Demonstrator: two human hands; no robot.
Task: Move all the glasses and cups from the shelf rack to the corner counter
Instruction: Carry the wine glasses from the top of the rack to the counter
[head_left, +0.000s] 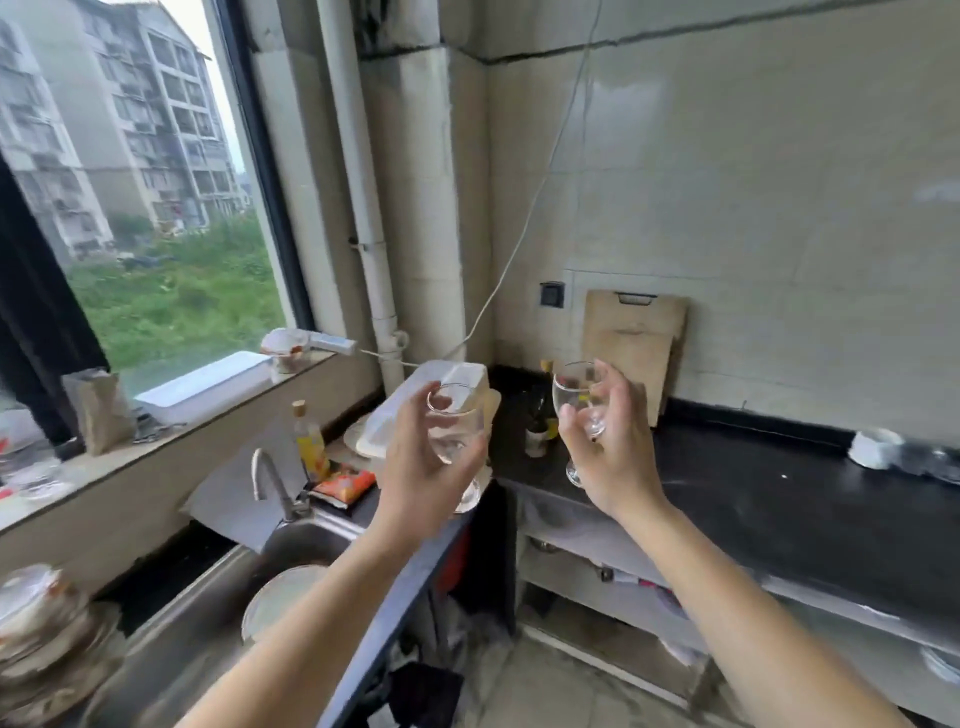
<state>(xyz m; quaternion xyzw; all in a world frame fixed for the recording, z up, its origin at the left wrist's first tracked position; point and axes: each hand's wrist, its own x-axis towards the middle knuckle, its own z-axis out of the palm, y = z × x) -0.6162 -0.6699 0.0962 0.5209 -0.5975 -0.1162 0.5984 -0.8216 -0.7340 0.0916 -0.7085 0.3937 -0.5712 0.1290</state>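
Observation:
Both of my hands are raised in front of me, each holding a clear stemmed wine glass. My left hand grips the bowl of one wine glass, held upright above the edge of the sink counter. My right hand is wrapped around the second wine glass, its foot hanging just over the near edge of the black corner counter. The shelf rack is out of view.
A wooden cutting board leans on the tiled wall. A dark bottle stands in the corner. White containers, an oil bottle, a tap and a sink with a plate lie left. Stacked plates sit at far left.

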